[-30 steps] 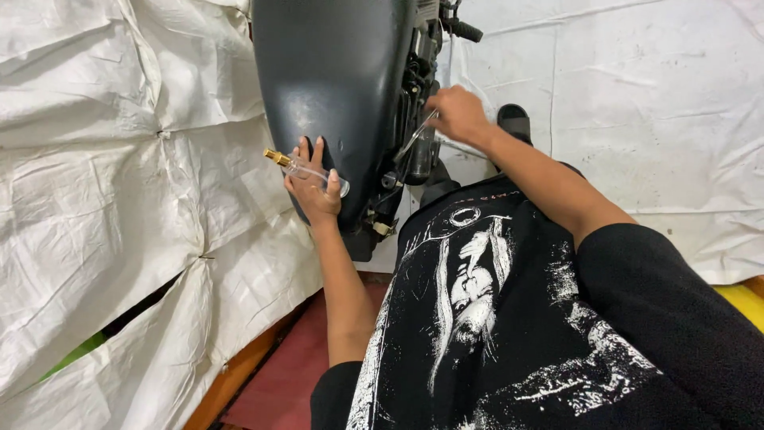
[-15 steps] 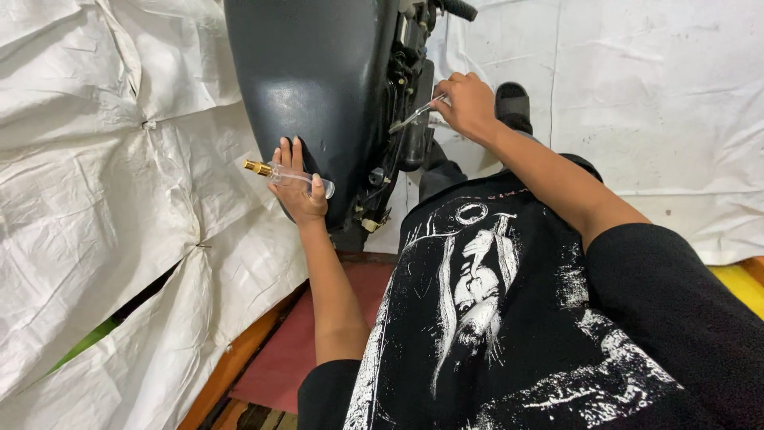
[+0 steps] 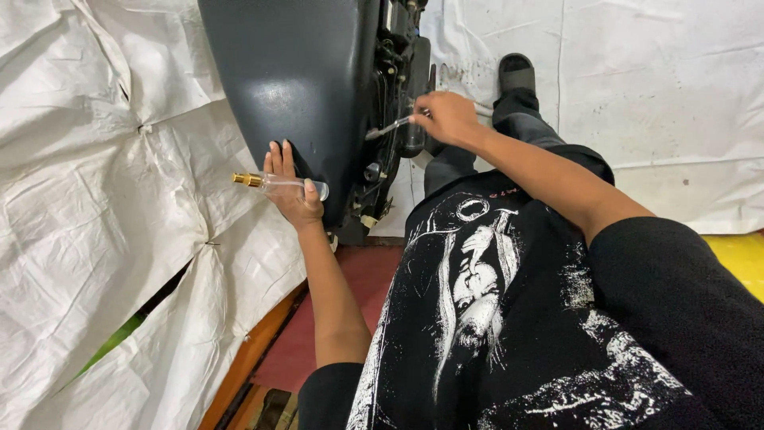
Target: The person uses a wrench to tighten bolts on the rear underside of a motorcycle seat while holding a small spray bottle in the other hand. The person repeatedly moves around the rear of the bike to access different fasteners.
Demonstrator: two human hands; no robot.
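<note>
White tarp (image 3: 95, 239) covers the floor on both sides; a red mat (image 3: 318, 318) with an orange edge lies close under the seated person in a black printed shirt (image 3: 493, 318).

Nearest: left hand (image 3: 290, 187), fingers spread flat against the lower side of the dark tank (image 3: 294, 80), with a small clear vial (image 3: 278, 185) with a gold cap pinned crosswise under the thumb. Hand not fully closed; vial held only by light pressure.

Farther: right hand (image 3: 446, 118), closed on a thin metal tool (image 3: 390, 127), its tip pushed into the dark machinery (image 3: 394, 95) just beside the tank. What the tip meets is hidden among black parts.

Beyond: a foot in a black sandal (image 3: 517, 72) on the tarp.

Risks, as judged from here:
- Vial may slip if the left palm shifts, since the grip is loose and the tank surface smooth. It would drop onto the tarp.
- Tool tip could skid off its seat and scratch the tank paint or snag a cable, as the reach is long and the wrist angled.
- Left hand is bracing; too hard a push by the right could rock the tank.
</note>
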